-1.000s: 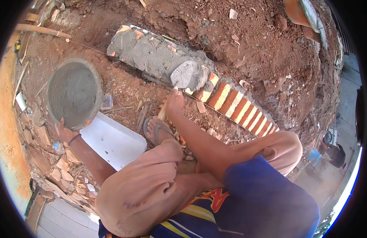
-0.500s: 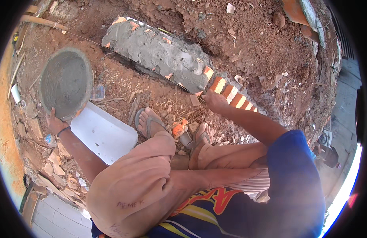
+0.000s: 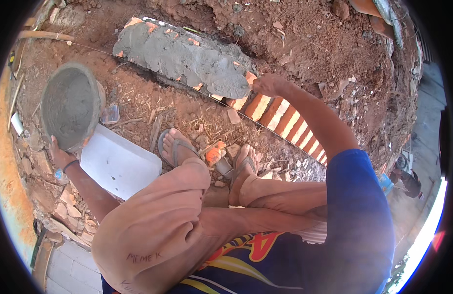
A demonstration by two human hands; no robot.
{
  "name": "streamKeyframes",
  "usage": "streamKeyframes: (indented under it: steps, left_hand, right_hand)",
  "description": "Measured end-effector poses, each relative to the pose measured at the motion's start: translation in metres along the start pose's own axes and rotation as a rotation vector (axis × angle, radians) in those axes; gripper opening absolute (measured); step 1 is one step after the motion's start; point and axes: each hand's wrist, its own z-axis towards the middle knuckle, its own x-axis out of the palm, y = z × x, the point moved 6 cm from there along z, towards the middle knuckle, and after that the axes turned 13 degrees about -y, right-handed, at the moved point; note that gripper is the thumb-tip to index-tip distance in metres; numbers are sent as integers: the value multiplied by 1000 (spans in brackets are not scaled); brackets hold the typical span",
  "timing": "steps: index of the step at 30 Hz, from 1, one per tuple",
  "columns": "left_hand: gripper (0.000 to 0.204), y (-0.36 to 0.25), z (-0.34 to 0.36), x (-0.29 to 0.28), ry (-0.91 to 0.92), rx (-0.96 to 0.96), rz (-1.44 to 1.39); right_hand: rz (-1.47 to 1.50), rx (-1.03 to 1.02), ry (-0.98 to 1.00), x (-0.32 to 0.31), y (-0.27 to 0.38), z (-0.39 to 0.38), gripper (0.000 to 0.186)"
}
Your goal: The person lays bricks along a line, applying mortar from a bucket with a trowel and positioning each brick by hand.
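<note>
My left hand (image 3: 61,156) grips the near rim of a round basin (image 3: 98,93) of wet grey mortar (image 3: 67,105), which is tilted toward me. Across the far middle runs a low brick course topped with a thick, rough mortar bed (image 3: 182,61), with orange brick bits showing through. At the right end of that bed is my right hand (image 3: 269,85), its fingers closed. Whatever it holds is hidden by the hand. Beside and below that wrist, bare orange bricks (image 3: 280,120) stand in a row, with light gaps between them.
A taut string (image 3: 92,49) runs along the near side of the course. By the basin lies a white slab-like piece (image 3: 119,161) and a small clear box (image 3: 110,114). My sandalled feet (image 3: 180,147) rest on rubble-strewn soil. A rusty edge (image 3: 13,196) borders the left; a person (image 3: 407,183) is far right.
My right hand has moved from the near edge of the mortar bed's end to its far side, uncovering more bare bricks. My left hand stays on the basin. The view has shifted slightly.
</note>
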Motion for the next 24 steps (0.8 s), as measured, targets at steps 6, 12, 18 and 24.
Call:
streamKeyframes:
  steps: [6,12,18,24]
  left_hand:
    - [50,3,-2,1,12,114,-16]
    - [38,43,33,4,326,-365,-304]
    - [60,-38,-82,66,256,-44,-438]
    - [64,-108,-151,55,296,52,-369]
  right_hand:
    - [-90,59,134,-15,-37,-85,49]
    - [158,89,-214,-101,29,-57,38]
    - [294,-370,-509,-220,215,13,34]
    - [-269,-395,-502,-259,342,69,31]
